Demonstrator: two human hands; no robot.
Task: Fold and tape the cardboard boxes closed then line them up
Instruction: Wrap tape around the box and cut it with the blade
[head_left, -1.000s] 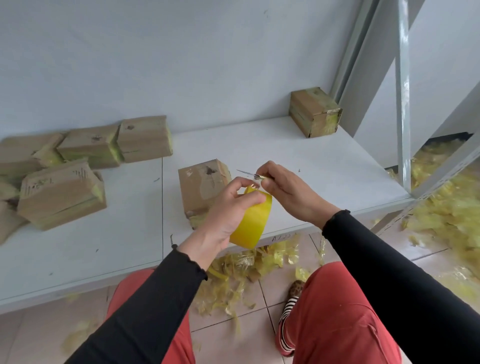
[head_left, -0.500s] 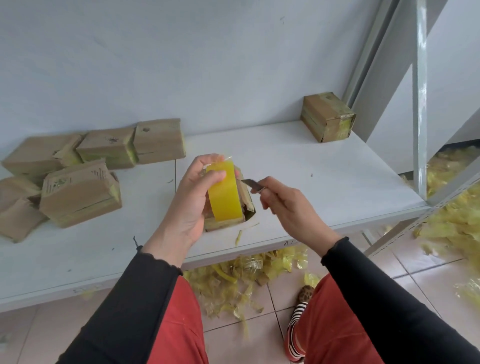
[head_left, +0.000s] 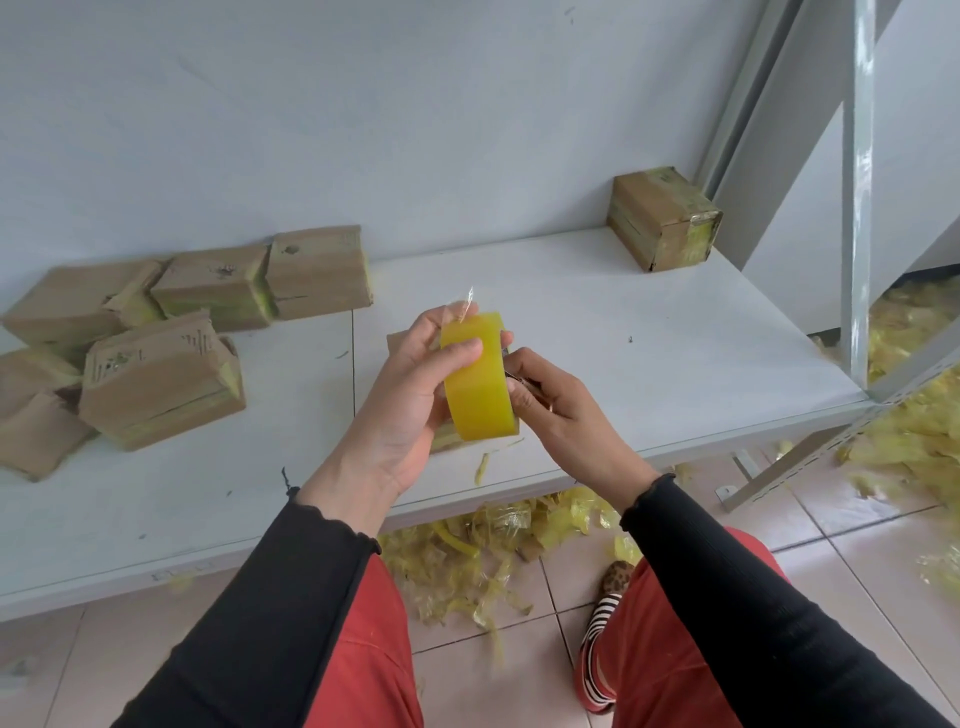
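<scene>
The white counter (head_left: 597, 332) lies bare between the heap of cardboard boxes (head_left: 156, 338) at its left and 1 taped box (head_left: 662, 218) at the back right corner by the grey upright (head_left: 857, 208), while yellow tape scraps (head_left: 467, 551) litter the tiled floor past the front edge. Above the near edge, the left hand (head_left: 415, 395) is raised palm-in, its fingers grasping the yellow tape roll (head_left: 480, 379), a box (head_left: 400, 340) mostly hidden behind it. The right hand (head_left: 561, 410) meets the roll's right side, fingers clenched on a thin blade (head_left: 511, 378), barely visible.
</scene>
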